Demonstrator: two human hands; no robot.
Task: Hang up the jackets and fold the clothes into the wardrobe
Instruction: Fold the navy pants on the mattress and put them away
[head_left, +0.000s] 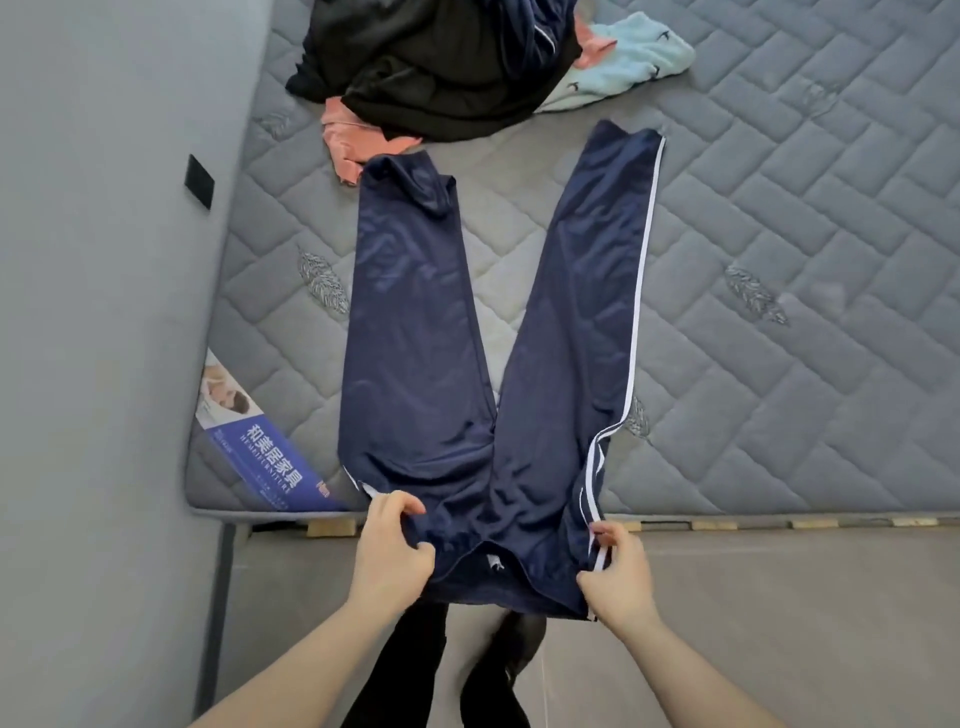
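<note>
Navy track trousers (467, 353) with a white side stripe lie spread on the grey mattress (779, 338), legs pointing away from me and apart in a V. The waistband hangs over the mattress's near edge. My left hand (392, 540) grips the waistband's left corner. My right hand (618, 571) pinches the right corner at the white stripe. A heap of clothes lies at the far end: a black garment (431, 67), a pink one (353, 140) and a light blue one (623, 57).
A grey wall (104, 312) runs along the mattress's left side. A blue label (260, 447) sits on the mattress's near left corner. Wooden slats (779, 524) show under the mattress edge. My dark-clad legs (405, 675) stand on the grey floor (805, 623).
</note>
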